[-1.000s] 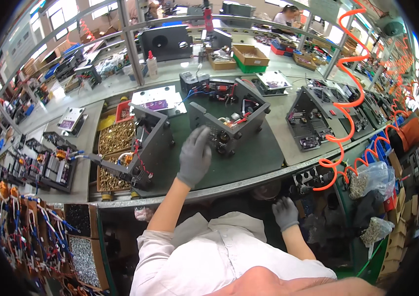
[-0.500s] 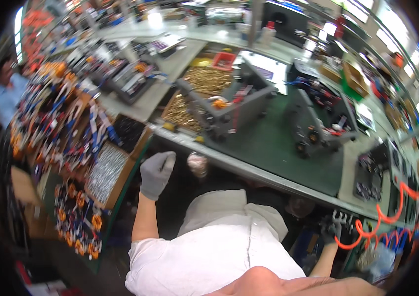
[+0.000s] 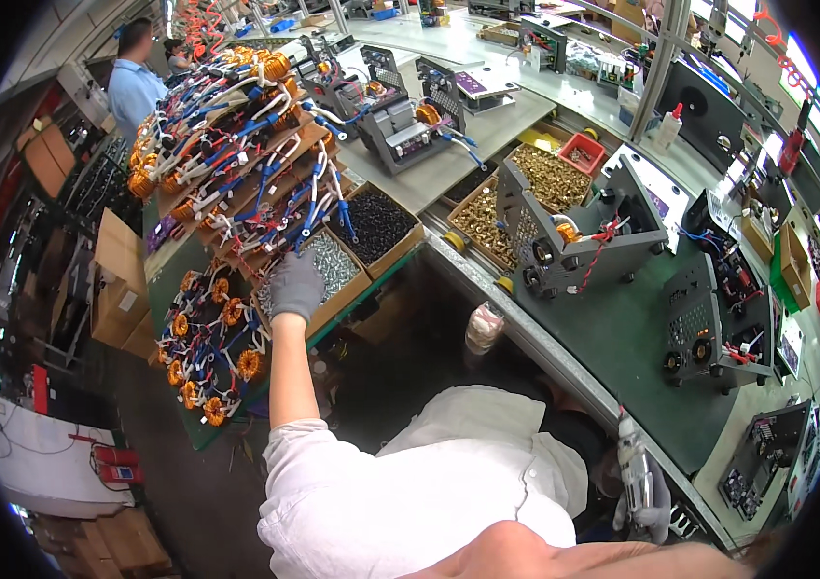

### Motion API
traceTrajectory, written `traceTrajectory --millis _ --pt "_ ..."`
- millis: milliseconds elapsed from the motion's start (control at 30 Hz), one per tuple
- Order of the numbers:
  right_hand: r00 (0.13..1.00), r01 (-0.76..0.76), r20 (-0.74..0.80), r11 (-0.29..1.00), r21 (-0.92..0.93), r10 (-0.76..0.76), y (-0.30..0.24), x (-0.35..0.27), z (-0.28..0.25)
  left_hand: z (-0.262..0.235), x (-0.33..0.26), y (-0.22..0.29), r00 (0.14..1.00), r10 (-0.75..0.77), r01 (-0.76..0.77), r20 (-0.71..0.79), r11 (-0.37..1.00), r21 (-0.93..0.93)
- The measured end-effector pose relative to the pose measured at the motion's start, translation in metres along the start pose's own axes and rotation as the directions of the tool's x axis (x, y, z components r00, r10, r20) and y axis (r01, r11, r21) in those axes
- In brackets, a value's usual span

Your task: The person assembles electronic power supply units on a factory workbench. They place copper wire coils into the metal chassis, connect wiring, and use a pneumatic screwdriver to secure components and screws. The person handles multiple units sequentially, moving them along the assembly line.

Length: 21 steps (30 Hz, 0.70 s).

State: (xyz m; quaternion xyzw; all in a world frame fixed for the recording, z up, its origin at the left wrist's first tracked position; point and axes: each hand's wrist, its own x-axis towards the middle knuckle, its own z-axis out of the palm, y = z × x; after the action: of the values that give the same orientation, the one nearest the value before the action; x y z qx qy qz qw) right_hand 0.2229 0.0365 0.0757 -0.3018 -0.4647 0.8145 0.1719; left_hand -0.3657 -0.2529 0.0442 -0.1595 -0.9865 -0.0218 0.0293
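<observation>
My left hand (image 3: pixel 296 288), in a grey glove, reaches into a cardboard box of silver screws (image 3: pixel 336 268); its fingertips are hidden among them. Beside that box is another full of black screws (image 3: pixel 378 224). Coils with orange windings and blue and white leads (image 3: pixel 226 333) lie next to my left wrist. Low on the right, my gloved right hand (image 3: pixel 657 513) is closed round a silver power screwdriver (image 3: pixel 636 468), its tip pointing up near the bench edge. On the green bench top stand two dark grey metal housings (image 3: pixel 579 236) (image 3: pixel 714 328) with wires and coils inside.
A heap of wired coils (image 3: pixel 236 145) rises on stacked boards at the left. Brass parts (image 3: pixel 547 179) fill trays behind the metal bench rail (image 3: pixel 545 352). A red bin (image 3: pixel 582 154) sits there. A person in a blue shirt (image 3: pixel 135 92) stands far left.
My left hand has moved from in front of the bench into the silver screws. The view has turned left. The screwdriver in my right hand now shows plainly.
</observation>
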Motion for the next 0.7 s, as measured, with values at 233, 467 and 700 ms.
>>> traceTrajectory --millis 233,467,700 --pt "0.993 0.083 -0.100 0.988 0.133 -0.069 0.003 0.069 0.004 0.015 0.005 -0.043 0.992 -0.001 -0.062 -0.125 0.861 -0.506" --pt "0.991 0.093 -0.118 0.968 0.233 -0.067 0.027 0.084 -0.019 -0.009 -0.011 -0.051 0.901 -0.434 0.070 -0.022 0.194 -0.978" --pt "0.981 0.086 -0.182 0.992 0.097 -0.067 0.042 0.081 -0.029 -0.035 -0.038 0.067 0.970 0.185 0.191 0.156 -0.186 -0.964"
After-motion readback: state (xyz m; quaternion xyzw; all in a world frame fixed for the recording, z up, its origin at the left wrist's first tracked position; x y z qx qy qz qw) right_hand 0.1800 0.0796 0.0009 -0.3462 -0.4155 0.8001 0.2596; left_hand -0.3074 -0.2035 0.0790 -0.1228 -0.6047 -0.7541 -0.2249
